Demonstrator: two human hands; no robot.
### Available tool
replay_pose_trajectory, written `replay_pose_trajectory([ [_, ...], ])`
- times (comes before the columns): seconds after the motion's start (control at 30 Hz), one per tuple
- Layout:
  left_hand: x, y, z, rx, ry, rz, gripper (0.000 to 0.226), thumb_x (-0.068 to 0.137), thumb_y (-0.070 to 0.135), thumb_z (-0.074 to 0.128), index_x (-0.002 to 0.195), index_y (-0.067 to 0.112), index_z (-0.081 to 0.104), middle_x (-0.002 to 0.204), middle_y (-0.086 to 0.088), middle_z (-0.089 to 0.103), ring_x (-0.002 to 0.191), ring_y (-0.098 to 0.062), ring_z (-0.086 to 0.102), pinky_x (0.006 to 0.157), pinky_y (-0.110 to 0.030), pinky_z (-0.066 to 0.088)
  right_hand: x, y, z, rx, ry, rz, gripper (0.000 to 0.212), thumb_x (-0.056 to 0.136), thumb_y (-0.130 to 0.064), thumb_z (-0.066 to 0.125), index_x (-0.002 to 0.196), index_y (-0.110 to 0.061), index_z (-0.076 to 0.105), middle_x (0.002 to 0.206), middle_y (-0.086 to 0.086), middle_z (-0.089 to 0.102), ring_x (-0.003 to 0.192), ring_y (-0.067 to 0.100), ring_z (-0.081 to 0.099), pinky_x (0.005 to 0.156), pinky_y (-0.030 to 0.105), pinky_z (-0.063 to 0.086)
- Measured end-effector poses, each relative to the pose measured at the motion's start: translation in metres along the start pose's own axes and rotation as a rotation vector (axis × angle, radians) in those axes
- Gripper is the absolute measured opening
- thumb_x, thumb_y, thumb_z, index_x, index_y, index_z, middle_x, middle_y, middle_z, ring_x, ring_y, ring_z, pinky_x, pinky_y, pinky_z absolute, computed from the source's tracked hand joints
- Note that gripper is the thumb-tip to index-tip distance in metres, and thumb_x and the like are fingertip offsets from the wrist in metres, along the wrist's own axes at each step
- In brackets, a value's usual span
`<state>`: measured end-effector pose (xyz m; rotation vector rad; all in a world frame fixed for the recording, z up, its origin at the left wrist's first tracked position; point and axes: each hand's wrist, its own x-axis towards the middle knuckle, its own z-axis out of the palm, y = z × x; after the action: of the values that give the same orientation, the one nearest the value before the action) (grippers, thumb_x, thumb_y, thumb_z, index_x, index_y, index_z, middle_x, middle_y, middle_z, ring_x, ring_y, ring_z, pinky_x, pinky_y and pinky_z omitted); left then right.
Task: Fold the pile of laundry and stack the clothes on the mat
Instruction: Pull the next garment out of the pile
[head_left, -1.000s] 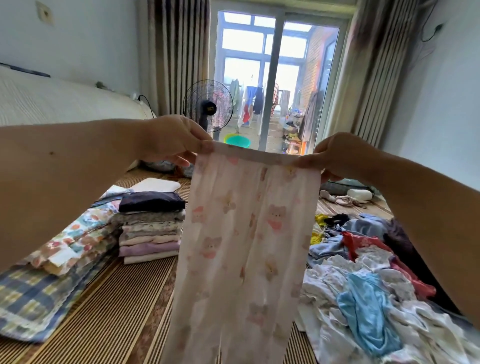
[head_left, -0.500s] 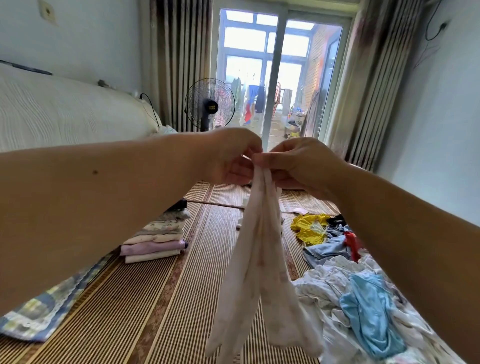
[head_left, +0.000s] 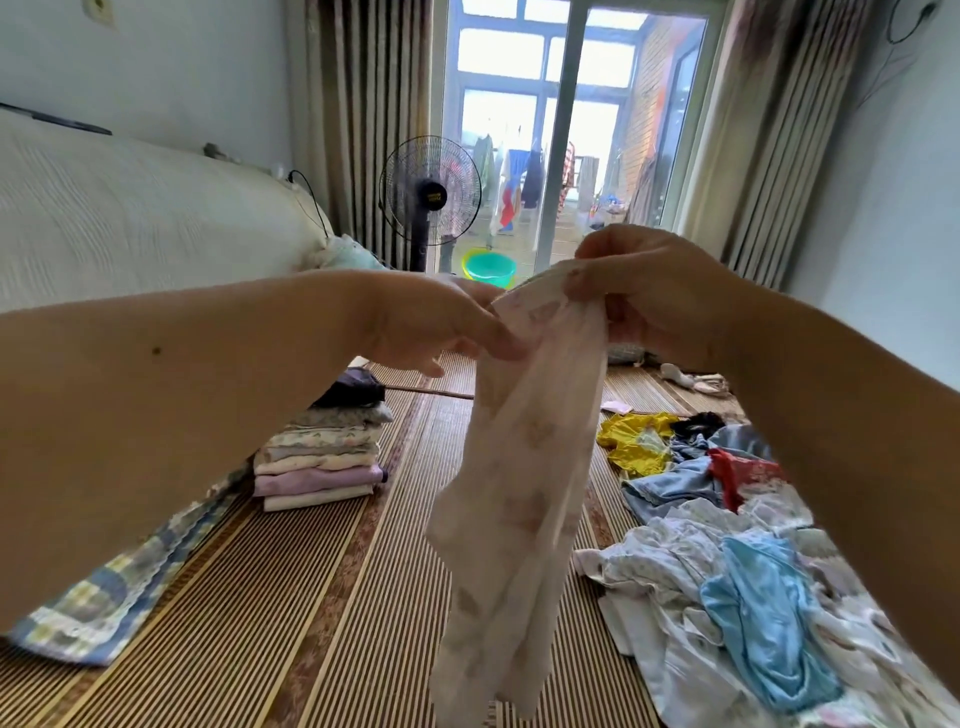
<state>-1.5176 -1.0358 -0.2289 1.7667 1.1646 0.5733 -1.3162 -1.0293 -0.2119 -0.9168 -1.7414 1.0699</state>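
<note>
Right hand (head_left: 660, 291) grips the pale printed garment (head_left: 519, 499) at top centre, left hand (head_left: 441, 325) pinching just beside, so it hangs straight for folding.

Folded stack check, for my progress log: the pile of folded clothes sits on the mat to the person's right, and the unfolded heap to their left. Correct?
Reversed. The head view shows the folded stack on the mat to the person's left, and the unfolded heap to their right.

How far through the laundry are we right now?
Partway. Done: a folded stack sits on the mat. In hand: the right hand grips pale printed trousers, which the left hand touches. Left: a loose pile on the right.
</note>
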Motion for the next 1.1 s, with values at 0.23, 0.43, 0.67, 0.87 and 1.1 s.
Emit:
replay_pose_trajectory([
  [0.23,0.034,-0.017,-0.016,0.098,0.123,-0.207,0.017,0.08,0.013,0.071,0.073,0.021,0.058,0.067,0.007,0.052,0.052,-0.005,0.037,0.045,-0.018,0.023,0.018,0.011,-0.015,-0.76,-0.006,-0.004,0.018,0.085,-0.022,0.071,0.103,-0.021,0.074,0.092,0.0,0.072,0.079,0.01,0.058,0.069,0.024,0.045],
  [0.43,0.093,-0.039,-0.016,0.084,0.301,-0.304,0.002,0.097,0.012,0.056,0.099,0.013,0.057,0.073,-0.004,0.064,0.042,-0.009,0.06,0.04,-0.016,0.048,0.069,0.068,0.001,-0.761,0.052,0.222,0.007,0.096,-0.022,0.058,0.092,-0.019,0.062,0.069,-0.001,0.056,0.054,0.01,0.049,0.045,0.019,0.038],
  [0.67,0.152,-0.062,-0.044,0.223,0.471,-0.221,0.016,0.098,0.013,0.047,0.106,0.006,0.059,0.098,-0.017,0.071,0.073,-0.025,0.069,0.06,-0.029,0.055,0.138,0.113,0.001,-0.48,0.046,0.303,0.016,0.102,-0.021,0.045,0.089,-0.018,0.053,0.075,0.0,0.069,0.056,0.014,0.066,0.051,0.023,0.043],
  [0.87,0.186,-0.056,-0.083,0.363,0.661,-0.037,0.019,0.095,0.01,0.048,0.11,0.006,0.06,0.1,-0.011,0.063,0.092,-0.027,0.061,0.075,-0.033,0.05,0.193,0.127,0.0,-0.302,0.174,0.11,0.01,0.099,-0.014,0.05,0.089,-0.017,0.052,0.087,0.01,0.059,0.076,0.02,0.06,0.066,0.03,0.052],
  [1.1,0.169,-0.083,-0.071,0.467,0.766,0.131,0.008,0.093,0.025,0.054,0.086,0.022,0.055,0.083,-0.004,0.062,0.077,-0.023,0.058,0.064,-0.029,0.04,0.176,0.148,0.009,-0.421,0.252,-0.038,0.007,0.097,-0.026,0.054,0.1,-0.021,0.051,0.09,0.006,0.057,0.086,0.024,0.055,0.074,0.034,0.046],
])
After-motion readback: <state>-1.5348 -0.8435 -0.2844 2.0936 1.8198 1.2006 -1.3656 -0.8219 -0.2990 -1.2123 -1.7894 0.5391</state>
